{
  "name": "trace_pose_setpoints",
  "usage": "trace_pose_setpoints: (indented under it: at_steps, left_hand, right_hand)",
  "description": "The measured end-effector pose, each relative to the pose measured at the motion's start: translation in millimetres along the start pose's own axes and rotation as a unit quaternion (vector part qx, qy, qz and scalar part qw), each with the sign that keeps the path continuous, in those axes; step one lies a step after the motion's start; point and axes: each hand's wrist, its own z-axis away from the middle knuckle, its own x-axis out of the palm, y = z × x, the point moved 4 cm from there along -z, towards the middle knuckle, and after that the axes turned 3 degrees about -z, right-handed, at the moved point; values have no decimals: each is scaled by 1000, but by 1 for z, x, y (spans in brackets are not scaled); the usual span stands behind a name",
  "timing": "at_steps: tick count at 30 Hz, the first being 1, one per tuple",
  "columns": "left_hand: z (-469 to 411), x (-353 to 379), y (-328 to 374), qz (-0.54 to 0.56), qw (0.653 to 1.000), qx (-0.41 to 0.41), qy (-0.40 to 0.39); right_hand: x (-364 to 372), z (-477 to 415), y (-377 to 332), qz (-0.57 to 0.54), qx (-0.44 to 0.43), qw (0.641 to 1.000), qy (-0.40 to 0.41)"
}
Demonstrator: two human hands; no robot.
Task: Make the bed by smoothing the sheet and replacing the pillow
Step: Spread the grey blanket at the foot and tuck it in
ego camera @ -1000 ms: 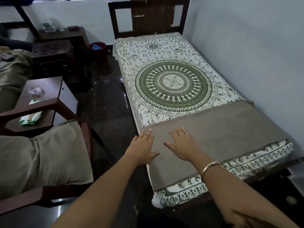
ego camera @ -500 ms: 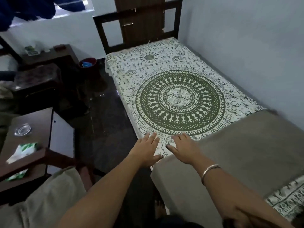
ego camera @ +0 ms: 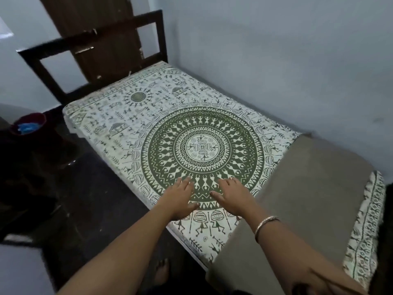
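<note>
A white sheet printed with a green mandala covers the single bed. A folded grey-brown blanket lies across the near right end of the bed. My left hand rests flat on the sheet at the mandala's near edge, fingers spread. My right hand lies flat beside it, fingers apart, a metal bangle on its wrist. Both hands hold nothing. No pillow is in view.
A dark wooden headboard stands at the far end, with a brown door behind it. A pale wall runs along the bed's right side. A dark red bucket sits on the dark floor at left.
Both hands slid off the folded blanket and forward onto the printed sheet, up to the mandala. My view moved along the bed toward the headboard; the chair and side table left the frame.
</note>
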Motion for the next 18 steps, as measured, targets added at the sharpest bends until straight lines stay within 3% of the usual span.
trace_pose_setpoints:
  at_steps: [8,18]
  left_hand:
    - [-84,-59,-56,-61,993,103,-11]
    - [-193,-82,-27,-90,976,194,-49]
  right_hand:
    - [-28,-46,-27,-66,99,993,26]
    - [-53,-114,44,-113,194,973,59]
